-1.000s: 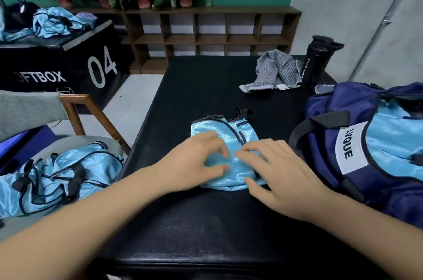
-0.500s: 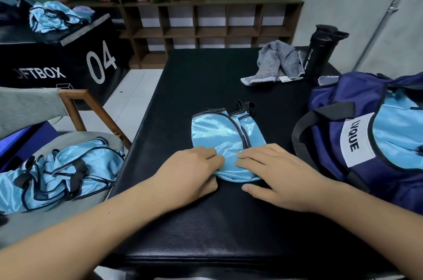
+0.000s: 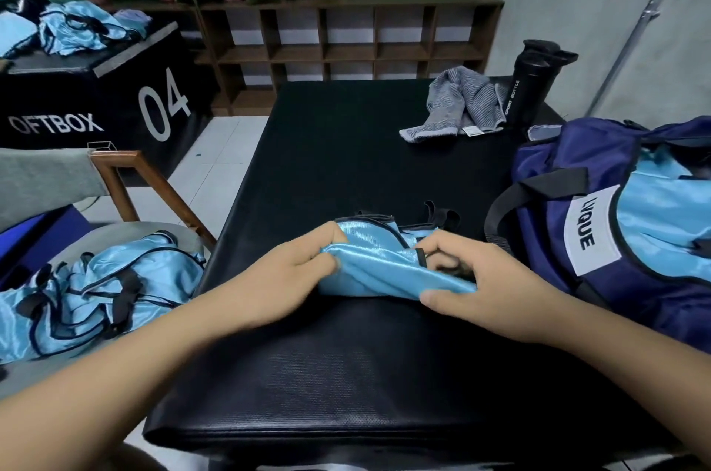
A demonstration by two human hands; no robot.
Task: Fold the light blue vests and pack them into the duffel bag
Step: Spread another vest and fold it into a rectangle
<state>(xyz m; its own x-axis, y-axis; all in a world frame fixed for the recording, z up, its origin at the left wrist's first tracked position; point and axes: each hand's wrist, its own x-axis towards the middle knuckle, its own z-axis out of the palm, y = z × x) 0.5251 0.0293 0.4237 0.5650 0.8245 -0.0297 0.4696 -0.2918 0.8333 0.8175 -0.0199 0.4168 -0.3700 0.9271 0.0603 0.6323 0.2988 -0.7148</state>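
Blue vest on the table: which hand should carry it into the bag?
Probably the right hand. The duffel bag sits just to its right, close beside it, and it pinches one end of the vest. The left hand grips the other end, farther from the bag.

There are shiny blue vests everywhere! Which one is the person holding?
The folded vest on the black table, gripped by the left hand and right hand. The rest lie untouched: chair pile, box pile, duffel bag.

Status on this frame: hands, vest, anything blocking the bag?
Left hand, right hand gripping folded light blue vest, one each end. Not yet in duffel bag. Nothing between them.
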